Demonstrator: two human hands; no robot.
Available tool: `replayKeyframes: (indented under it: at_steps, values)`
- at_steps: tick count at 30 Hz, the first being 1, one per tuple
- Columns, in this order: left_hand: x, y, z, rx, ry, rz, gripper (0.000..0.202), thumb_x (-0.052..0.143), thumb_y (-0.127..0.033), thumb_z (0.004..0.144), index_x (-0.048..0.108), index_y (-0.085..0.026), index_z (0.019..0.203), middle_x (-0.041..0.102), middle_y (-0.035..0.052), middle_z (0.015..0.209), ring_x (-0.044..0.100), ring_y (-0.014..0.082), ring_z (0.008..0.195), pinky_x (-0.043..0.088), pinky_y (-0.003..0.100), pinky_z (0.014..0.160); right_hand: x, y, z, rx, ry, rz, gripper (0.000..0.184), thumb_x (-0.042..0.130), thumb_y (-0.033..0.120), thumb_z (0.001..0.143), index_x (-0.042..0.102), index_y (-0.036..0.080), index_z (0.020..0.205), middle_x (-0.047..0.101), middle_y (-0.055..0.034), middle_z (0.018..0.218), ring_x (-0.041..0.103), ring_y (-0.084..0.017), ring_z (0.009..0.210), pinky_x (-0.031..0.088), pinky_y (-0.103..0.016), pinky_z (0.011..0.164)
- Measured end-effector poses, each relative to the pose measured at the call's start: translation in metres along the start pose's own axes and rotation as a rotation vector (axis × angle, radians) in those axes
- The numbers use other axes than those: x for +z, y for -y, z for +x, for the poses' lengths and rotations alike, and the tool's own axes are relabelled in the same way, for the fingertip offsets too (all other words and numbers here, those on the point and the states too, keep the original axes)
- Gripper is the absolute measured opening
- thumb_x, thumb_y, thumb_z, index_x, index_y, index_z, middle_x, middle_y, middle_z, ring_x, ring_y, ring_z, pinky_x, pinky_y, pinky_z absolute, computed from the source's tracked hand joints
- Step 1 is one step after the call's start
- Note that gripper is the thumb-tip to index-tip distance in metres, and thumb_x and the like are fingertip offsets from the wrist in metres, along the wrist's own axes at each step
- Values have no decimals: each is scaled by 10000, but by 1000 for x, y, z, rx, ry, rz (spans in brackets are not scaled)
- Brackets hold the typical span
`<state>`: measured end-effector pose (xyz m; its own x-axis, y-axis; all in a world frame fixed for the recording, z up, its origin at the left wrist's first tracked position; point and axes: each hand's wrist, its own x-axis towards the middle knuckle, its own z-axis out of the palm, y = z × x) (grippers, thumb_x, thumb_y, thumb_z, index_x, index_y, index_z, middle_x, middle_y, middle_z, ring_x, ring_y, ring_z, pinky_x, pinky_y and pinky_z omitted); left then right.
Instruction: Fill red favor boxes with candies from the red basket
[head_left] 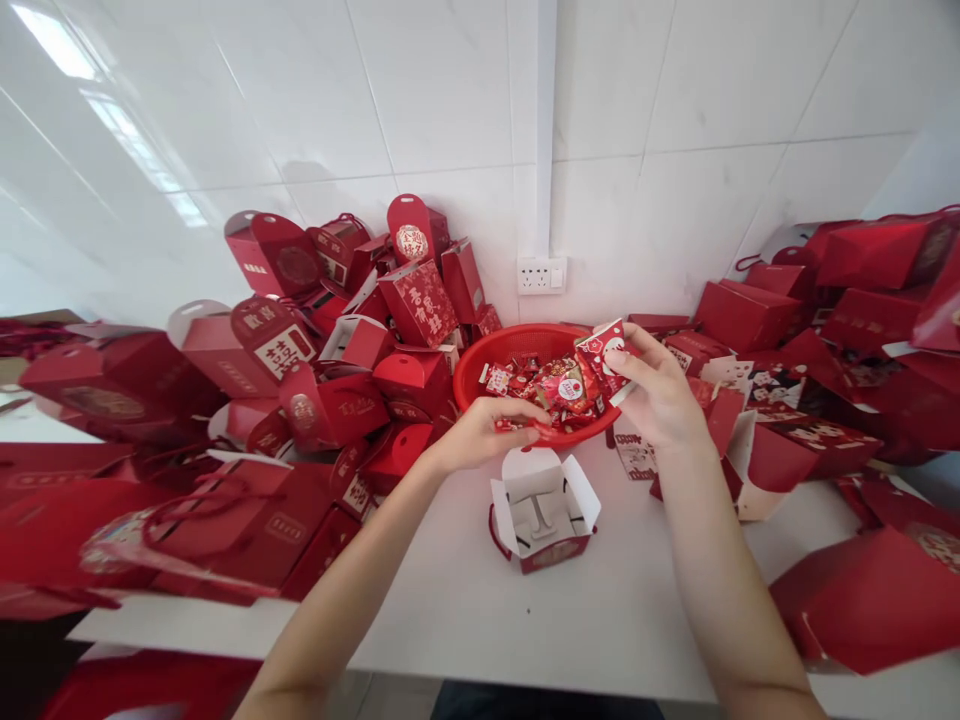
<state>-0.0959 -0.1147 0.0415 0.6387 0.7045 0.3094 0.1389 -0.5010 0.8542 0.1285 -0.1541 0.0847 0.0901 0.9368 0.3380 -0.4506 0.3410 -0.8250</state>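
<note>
A red plastic basin full of red-wrapped sweets sits at the back of the white table. In front of it stands a small red gift box with its white flaps open. My left hand rests at the basin's near rim, fingers closed on something I cannot make out among the sweets. My right hand is raised over the basin's right side, pinching a red and white sweet packet.
Piles of red gift boxes and bags crowd the left side, and more lie heaped at the right. A wall socket sits on the tiled wall behind the basin. A flat printed card lies beside the open box.
</note>
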Motion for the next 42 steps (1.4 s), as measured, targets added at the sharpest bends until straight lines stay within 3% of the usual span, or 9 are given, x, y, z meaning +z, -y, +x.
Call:
replayKeyframes:
  at_steps: [3, 5, 10, 13, 18, 28, 30, 35, 42]
  values:
    - [8, -12, -32, 65, 75, 54, 229, 686, -244, 885, 748, -185, 1097, 732, 101, 1166, 673, 244, 1105, 508, 372, 1003, 7, 5, -14, 44, 67, -34, 350, 930, 338, 581, 713, 258, 844, 727, 17, 828, 663, -167, 733, 579, -303, 692]
    - [12, -14, -50, 86, 29, 108, 239, 669, -220, 894, 740, -198, 1121, 703, 111, 1226, 647, 251, 1163, 482, 400, 1045, 10, 6, -21, 86, 119, -64, 340, 923, 330, 611, 700, 254, 856, 720, 25, 834, 662, -151, 734, 577, -281, 698]
    - [19, -5, -85, -28, -199, 249, 197, 667, -294, 900, 757, -199, 1046, 684, 116, 1189, 651, 251, 1132, 495, 395, 1015, 10, 1, -36, 141, 255, -220, 305, 853, 346, 730, 685, 250, 966, 717, 4, 944, 676, -156, 813, 569, -291, 751]
    - [20, 2, -98, -118, -194, 224, 219, 643, -323, 897, 764, -197, 1029, 718, 104, 1131, 672, 248, 1084, 531, 371, 952, 8, -3, -43, 160, 349, -395, 293, 800, 344, 779, 662, 244, 1018, 704, -12, 983, 669, -173, 858, 551, -314, 778]
    - [22, 10, -104, -261, -122, 118, 311, 579, -248, 865, 747, -166, 1114, 751, 102, 1156, 691, 248, 1073, 567, 343, 890, 12, -10, -55, 164, 527, -655, 221, 709, 298, 831, 633, 225, 1026, 682, -17, 955, 649, -205, 930, 518, -357, 856]
    - [27, 12, -104, -295, -130, 94, 327, 589, -248, 826, 768, -174, 1089, 747, 104, 1177, 679, 274, 1106, 572, 337, 856, 9, -19, -62, 135, 508, -729, 286, 609, 320, 901, 606, 243, 1176, 668, -46, 1194, 624, -232, 1132, 482, -374, 974]
    - [27, 12, -104, -286, -125, 91, 324, 588, -246, 829, 768, -174, 1089, 746, 105, 1177, 680, 269, 1100, 569, 326, 852, 9, -21, -63, 139, 530, -750, 227, 576, 338, 931, 600, 240, 1134, 665, -38, 1148, 620, -224, 1092, 488, -354, 937]
    - [27, 13, -105, -259, -108, 88, 312, 582, -241, 832, 771, -181, 1073, 751, 93, 1165, 680, 261, 1098, 564, 316, 861, 7, -25, -64, 214, 600, -888, 114, 529, 342, 963, 526, 232, 932, 572, 32, 818, 542, -151, 726, 446, -273, 672]
    - [29, 12, -105, -261, -97, 105, 312, 551, -236, 848, 762, -171, 1068, 746, 93, 1150, 685, 246, 1060, 558, 295, 838, 5, -27, -61, 98, 526, -917, 48, 574, 210, 886, 620, 215, 901, 661, -7, 899, 620, -181, 849, 472, -303, 762]
